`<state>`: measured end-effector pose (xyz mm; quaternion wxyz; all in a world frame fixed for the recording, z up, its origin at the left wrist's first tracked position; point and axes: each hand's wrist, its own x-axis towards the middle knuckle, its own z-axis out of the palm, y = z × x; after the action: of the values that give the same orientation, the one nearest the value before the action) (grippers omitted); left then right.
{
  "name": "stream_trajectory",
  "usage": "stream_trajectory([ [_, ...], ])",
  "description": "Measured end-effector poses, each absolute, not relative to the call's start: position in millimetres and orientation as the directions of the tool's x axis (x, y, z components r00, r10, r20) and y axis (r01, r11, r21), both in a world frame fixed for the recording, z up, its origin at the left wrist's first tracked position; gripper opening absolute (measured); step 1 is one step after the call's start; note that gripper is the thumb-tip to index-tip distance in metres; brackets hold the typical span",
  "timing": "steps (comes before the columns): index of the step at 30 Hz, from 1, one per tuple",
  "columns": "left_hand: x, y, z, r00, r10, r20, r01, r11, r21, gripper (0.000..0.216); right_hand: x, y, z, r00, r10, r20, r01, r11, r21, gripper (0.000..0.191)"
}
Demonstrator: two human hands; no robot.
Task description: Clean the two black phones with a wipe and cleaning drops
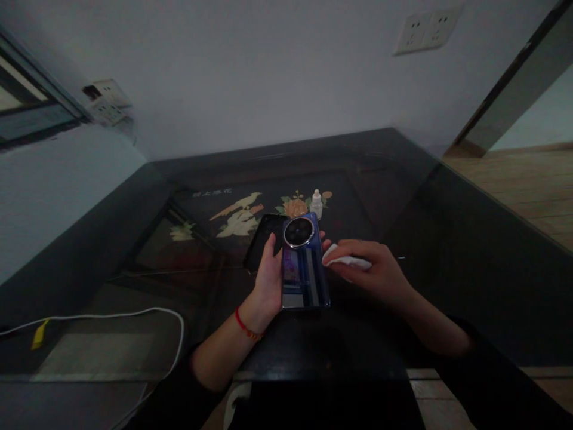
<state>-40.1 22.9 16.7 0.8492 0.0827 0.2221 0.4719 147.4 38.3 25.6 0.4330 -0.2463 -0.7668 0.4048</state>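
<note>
My left hand (267, 280) grips a blue phone (304, 266) by its left edge, back side up, with the round camera ring at the far end. My right hand (373, 269) is closed on a small white cloth (345, 260), which sits right beside the phone's right edge. A black phone case (262, 240) lies on the table just behind my left hand. A small white dropper bottle (316, 203) stands upright a little beyond the phone.
The dark glass table (447, 251) has a painted bird and flower panel (244, 218) under the glass. A white cable (134, 316) with a yellow tag loops at the near left. Wall sockets (427, 30) are on the wall behind.
</note>
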Motion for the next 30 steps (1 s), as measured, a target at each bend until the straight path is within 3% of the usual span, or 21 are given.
stream_trajectory([
  [3,-36,21,17,0.514,0.79,-0.335,-0.724,0.609,0.325,0.075,149,43,23,-0.401,0.802,0.442,0.071,0.508,-0.858,0.007],
  [7,-37,21,18,0.462,0.837,-0.293,-0.764,0.544,0.347,0.076,152,43,23,-0.557,0.685,0.47,0.015,0.574,-0.819,0.007],
  [16,-45,25,18,0.322,0.902,-0.287,-0.844,0.411,0.346,0.071,152,31,28,-0.716,0.476,0.51,-0.122,0.634,-0.764,0.009],
  [18,-44,24,19,0.297,0.908,-0.297,-0.862,0.388,0.326,0.07,150,28,24,-0.665,0.439,0.604,-0.11,0.742,-0.662,0.009],
  [21,-43,23,20,0.28,0.915,-0.289,-0.879,0.365,0.306,0.069,146,25,16,-0.6,0.277,0.75,0.016,0.942,-0.335,0.02],
  [24,-41,21,19,0.26,0.92,-0.292,-0.884,0.348,0.311,0.067,138,21,12,-0.635,0.103,0.766,0.099,0.994,-0.051,0.028],
  [30,-34,19,18,0.221,0.906,-0.36,-0.883,0.343,0.32,0.067,117,7,15,-0.62,0.079,0.78,0.25,0.963,0.101,0.018],
])
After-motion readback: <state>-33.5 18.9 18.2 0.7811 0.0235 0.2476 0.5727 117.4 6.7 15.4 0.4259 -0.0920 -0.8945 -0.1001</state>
